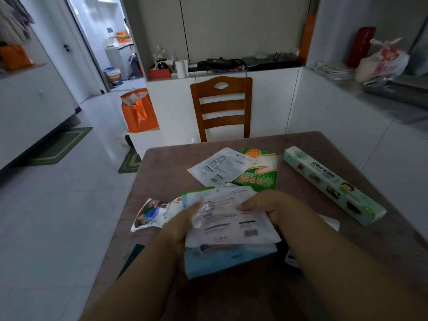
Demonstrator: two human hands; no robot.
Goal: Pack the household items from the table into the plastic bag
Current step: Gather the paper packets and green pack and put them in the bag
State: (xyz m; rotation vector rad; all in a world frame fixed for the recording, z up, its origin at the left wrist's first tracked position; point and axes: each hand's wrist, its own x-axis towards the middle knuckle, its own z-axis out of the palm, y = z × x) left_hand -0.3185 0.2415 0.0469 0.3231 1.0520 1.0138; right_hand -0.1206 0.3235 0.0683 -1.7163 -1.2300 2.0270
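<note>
Head view: left hand (179, 224) and right hand (268, 208) clasp flat packets (228, 222) over brown table (301, 286), wooden chair (222, 105) beyond.

I'm seeing bare table (162, 172) lying open along the far left edge; the white pouch (220, 166) and green packet (259, 171) are crowding the middle, and the long box (333, 184) is blocking the right side.
</note>
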